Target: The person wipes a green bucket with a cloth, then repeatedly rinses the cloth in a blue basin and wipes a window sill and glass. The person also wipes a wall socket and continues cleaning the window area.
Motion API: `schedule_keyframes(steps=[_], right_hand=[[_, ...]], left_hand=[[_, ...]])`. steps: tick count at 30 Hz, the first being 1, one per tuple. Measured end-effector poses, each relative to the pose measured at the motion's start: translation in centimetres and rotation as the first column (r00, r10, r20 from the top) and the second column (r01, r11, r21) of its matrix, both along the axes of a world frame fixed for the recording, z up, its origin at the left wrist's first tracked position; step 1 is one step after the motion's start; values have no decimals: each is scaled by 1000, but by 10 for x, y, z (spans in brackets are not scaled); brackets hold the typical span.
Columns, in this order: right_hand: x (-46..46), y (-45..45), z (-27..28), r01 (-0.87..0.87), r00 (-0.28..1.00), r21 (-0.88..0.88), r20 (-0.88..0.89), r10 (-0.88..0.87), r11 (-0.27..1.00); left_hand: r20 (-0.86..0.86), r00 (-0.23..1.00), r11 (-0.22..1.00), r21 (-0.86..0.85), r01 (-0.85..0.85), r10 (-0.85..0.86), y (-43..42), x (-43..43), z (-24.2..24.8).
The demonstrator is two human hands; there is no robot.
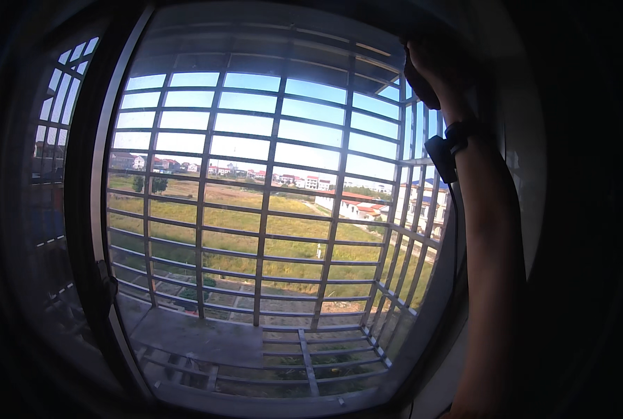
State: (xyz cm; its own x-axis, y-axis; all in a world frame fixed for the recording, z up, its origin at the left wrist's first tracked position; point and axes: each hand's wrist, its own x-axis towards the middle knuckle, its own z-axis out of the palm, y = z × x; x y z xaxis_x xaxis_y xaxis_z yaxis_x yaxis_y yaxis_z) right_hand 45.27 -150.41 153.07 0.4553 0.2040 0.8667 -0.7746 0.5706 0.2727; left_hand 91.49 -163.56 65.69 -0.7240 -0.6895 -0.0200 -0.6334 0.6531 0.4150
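Observation:
My right arm reaches up along the right side of a window with a dark frame. At the top right corner, my right hand is raised against the pane, mostly in shadow. A dark, soft-edged cloth hangs from under the hand; its full shape is lost in the dark. Strapped to my wrist is a small black device, with a thin black cable running down from it. My left hand is out of view.
Outside the window stands a metal security cage of crossed bars, with a flat panel on its floor. A window latch sits on the left sash. Beyond are a grassy field and red-roofed houses.

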Motion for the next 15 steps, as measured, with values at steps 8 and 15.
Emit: schedule_keyframes(steps=[8, 15], right_hand=[[168, -69, -22, 199, 979, 177, 0, -203, 964], [267, -142, -37, -216, 976, 103, 1, 217, 971]], left_hand=[[-12, 997, 997, -21, 72, -73, -15, 2, -14], [-459, 871, 980, 1, 200, -177, -42, 51, -37]])
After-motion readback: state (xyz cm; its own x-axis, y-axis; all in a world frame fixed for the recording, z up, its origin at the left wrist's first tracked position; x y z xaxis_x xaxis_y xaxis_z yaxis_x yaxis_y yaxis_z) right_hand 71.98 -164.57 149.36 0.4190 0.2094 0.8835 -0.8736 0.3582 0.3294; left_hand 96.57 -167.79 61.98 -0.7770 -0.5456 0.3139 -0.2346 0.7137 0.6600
